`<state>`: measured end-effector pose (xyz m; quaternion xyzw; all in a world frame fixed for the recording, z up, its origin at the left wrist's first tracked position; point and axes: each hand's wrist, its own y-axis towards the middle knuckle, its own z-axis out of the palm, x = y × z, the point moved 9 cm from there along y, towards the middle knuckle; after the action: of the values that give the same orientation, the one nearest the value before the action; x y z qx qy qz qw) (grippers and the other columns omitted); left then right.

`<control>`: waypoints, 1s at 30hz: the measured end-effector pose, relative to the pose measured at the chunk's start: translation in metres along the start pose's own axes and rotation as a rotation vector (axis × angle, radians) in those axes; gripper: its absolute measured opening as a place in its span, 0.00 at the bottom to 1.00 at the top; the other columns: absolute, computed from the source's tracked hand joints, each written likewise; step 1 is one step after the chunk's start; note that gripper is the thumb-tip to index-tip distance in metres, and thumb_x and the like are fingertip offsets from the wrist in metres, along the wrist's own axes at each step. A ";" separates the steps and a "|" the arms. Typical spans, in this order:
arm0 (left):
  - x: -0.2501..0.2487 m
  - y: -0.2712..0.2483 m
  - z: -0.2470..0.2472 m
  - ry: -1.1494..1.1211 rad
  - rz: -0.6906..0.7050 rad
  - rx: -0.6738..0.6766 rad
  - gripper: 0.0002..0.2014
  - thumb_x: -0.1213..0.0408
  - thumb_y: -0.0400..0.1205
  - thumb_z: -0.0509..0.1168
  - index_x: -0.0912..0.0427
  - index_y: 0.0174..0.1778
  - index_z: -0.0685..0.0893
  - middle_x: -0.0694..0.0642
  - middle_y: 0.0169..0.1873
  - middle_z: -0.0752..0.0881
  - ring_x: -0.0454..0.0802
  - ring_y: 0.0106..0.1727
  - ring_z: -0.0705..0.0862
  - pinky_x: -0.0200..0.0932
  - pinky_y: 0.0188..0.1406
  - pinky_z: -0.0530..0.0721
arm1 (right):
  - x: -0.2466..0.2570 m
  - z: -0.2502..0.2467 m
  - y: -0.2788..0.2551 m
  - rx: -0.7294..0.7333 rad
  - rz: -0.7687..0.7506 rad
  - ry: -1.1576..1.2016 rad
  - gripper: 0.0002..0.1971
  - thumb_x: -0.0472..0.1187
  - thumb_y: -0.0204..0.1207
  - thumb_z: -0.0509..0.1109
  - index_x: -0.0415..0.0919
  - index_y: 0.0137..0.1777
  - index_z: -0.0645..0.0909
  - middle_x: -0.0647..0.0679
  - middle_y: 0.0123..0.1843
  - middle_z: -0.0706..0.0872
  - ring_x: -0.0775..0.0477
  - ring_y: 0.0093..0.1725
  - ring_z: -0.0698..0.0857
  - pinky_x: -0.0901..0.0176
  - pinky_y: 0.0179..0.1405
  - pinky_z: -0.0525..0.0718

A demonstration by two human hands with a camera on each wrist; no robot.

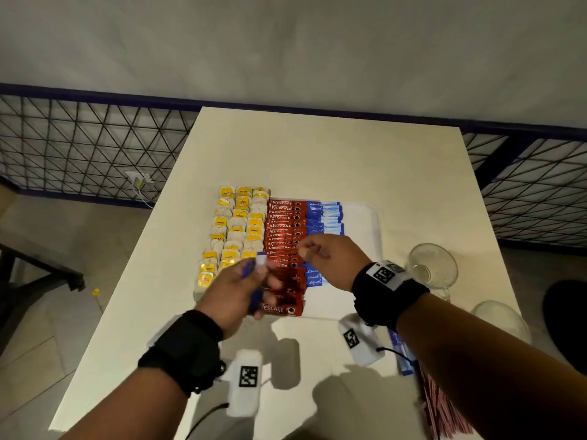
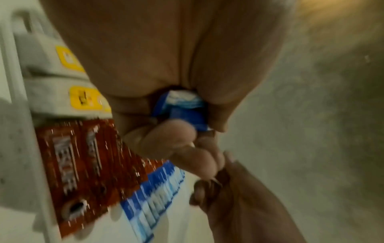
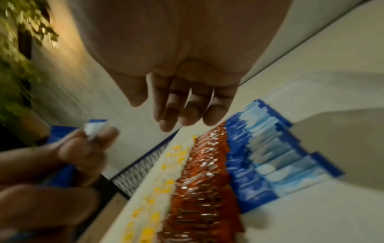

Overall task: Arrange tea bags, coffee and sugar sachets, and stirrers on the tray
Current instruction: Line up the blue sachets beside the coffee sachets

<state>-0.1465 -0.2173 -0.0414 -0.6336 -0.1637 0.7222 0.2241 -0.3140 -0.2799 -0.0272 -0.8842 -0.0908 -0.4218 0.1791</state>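
A white tray (image 1: pixel 362 217) holds tea bags (image 1: pixel 235 227) with yellow tags on its left. A column of red coffee sachets (image 1: pixel 282 230) runs down its middle. Blue sugar sachets (image 1: pixel 324 217) lie in a row right of the coffee. My left hand (image 1: pixel 263 274) hovers over the tray's near left and grips a small bundle of blue sugar sachets (image 2: pixel 182 111). My right hand (image 1: pixel 305 249) hangs just right of it above the coffee column, and the right wrist view shows its fingers (image 3: pixel 178 115) relaxed and empty.
A glass mug (image 1: pixel 432 268) and a second glass (image 1: pixel 498 319) stand right of the tray. Red-and-white stirrers (image 1: pixel 444 408) and a loose blue sachet (image 1: pixel 401 354) lie at the table's near right. A wire fence (image 1: pixel 79 147) runs behind the table.
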 end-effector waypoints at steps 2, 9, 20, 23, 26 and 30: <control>-0.001 -0.004 0.032 -0.017 -0.015 0.123 0.07 0.62 0.85 0.59 0.61 0.53 0.79 0.59 0.37 0.87 0.52 0.24 0.81 0.36 0.18 0.66 | 0.013 0.008 -0.007 0.067 -0.011 0.214 0.06 0.51 0.81 0.66 0.56 0.52 0.83 0.55 0.48 0.88 0.54 0.50 0.85 0.59 0.51 0.81; -0.002 -0.008 0.056 0.089 -0.003 0.138 0.08 0.65 0.85 0.63 0.59 0.40 0.76 0.60 0.35 0.89 0.50 0.19 0.77 0.37 0.21 0.60 | 0.015 -0.018 -0.022 -0.021 -0.031 0.292 0.09 0.41 0.80 0.70 0.51 0.39 0.82 0.56 0.34 0.83 0.60 0.31 0.78 0.71 0.35 0.76; -0.010 -0.008 0.037 0.217 0.115 -0.131 0.07 0.69 0.84 0.64 0.56 0.41 0.81 0.58 0.35 0.90 0.42 0.19 0.70 0.38 0.23 0.69 | -0.025 -0.038 -0.036 -0.097 0.138 0.230 0.08 0.44 0.81 0.67 0.47 0.39 0.79 0.52 0.35 0.89 0.55 0.30 0.79 0.54 0.39 0.81; -0.027 -0.013 0.031 0.538 0.298 -0.321 0.03 0.62 0.81 0.70 0.52 0.41 0.86 0.49 0.34 0.88 0.41 0.28 0.78 0.40 0.31 0.75 | -0.031 -0.039 -0.037 -0.096 0.203 0.122 0.16 0.57 0.80 0.65 0.44 0.41 0.81 0.51 0.37 0.90 0.52 0.32 0.83 0.60 0.34 0.79; -0.037 -0.018 0.046 0.731 0.496 -0.343 0.03 0.63 0.78 0.72 0.56 0.39 0.89 0.52 0.31 0.87 0.47 0.31 0.81 0.43 0.35 0.80 | -0.020 -0.022 -0.035 0.014 0.177 0.213 0.15 0.57 0.80 0.65 0.49 0.39 0.83 0.51 0.39 0.91 0.53 0.32 0.85 0.61 0.35 0.78; -0.038 -0.021 0.066 0.989 0.713 -0.251 0.05 0.66 0.70 0.68 0.57 0.38 0.89 0.53 0.34 0.87 0.50 0.35 0.84 0.35 0.34 0.75 | -0.011 -0.016 -0.033 0.023 0.161 0.301 0.09 0.46 0.79 0.70 0.48 0.37 0.82 0.50 0.37 0.90 0.52 0.34 0.85 0.66 0.31 0.75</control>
<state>-0.2055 -0.2164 0.0115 -0.9303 0.0975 0.3488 -0.0580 -0.3428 -0.2563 -0.0186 -0.8134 0.0033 -0.5326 0.2340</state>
